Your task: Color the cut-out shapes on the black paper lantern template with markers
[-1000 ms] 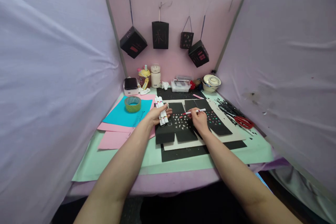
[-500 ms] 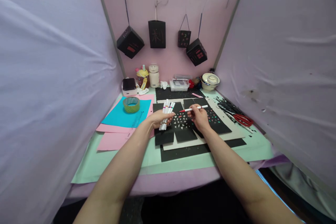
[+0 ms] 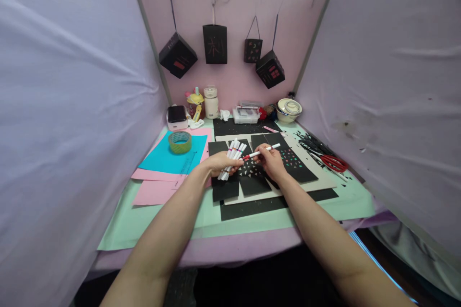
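My left hand (image 3: 219,163) grips a bundle of several white markers (image 3: 233,157), tilted with their coloured caps up and to the right. My right hand (image 3: 272,162) pinches a single white marker with a red tip (image 3: 260,152), and that tip almost touches the bundle. Both hands hover over a black paper cut-out (image 3: 252,172) with small triangular holes, which lies on a beige board (image 3: 309,183) in the middle of the table.
A teal sheet with a roll of tape (image 3: 180,142) lies on pink sheets at the left. Red scissors (image 3: 334,163) and black scraps sit at the right. Cups, a box and a bowl (image 3: 288,110) line the back wall under hanging black lanterns (image 3: 215,44). Fabric walls enclose the sides.
My left hand lifted the marker bundle off the table and tilted it to the right. My right hand raised the red-tipped marker off the cut-out and brought its tip to the bundle.
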`<state>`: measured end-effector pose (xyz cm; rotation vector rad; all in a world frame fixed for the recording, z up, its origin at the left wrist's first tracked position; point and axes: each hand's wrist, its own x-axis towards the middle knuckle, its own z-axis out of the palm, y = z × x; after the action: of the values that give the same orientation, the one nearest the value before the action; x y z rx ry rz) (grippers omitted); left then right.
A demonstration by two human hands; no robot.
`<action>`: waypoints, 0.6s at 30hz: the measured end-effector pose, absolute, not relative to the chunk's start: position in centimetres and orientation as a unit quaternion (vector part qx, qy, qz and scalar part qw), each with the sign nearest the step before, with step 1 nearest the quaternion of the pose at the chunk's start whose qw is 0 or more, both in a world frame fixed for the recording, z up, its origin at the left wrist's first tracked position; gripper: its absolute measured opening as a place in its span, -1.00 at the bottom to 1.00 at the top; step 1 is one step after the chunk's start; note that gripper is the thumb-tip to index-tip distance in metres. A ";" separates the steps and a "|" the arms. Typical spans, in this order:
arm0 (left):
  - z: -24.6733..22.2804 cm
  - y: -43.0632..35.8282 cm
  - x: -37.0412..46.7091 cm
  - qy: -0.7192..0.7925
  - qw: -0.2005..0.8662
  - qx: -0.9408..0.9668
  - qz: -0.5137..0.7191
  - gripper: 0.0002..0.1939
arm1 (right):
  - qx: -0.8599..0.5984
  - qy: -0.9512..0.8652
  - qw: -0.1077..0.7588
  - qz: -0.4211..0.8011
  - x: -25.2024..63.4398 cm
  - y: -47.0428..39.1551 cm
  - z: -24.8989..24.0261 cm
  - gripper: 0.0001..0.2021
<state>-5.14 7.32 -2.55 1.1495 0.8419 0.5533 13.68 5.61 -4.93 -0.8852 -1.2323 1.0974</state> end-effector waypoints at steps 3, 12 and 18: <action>-2.4 7.2 -5.1 0.387 0.716 0.524 0.252 -0.64 | -0.379 -0.549 0.588 0.457 13.6 5.6 -5.1 -0.76; -2.7 7.2 -4.9 0.400 0.697 0.543 0.243 -0.67 | -0.379 -0.569 0.581 0.442 13.7 5.6 -5.3 -0.76; -3.1 7.4 -4.9 0.404 0.683 0.557 0.245 -0.71 | -0.381 -0.577 0.573 0.440 13.9 5.4 -5.1 -0.78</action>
<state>-4.92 7.42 -3.14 1.2485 0.9061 0.5488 13.86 5.41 -5.13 -0.8932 -1.3515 1.0306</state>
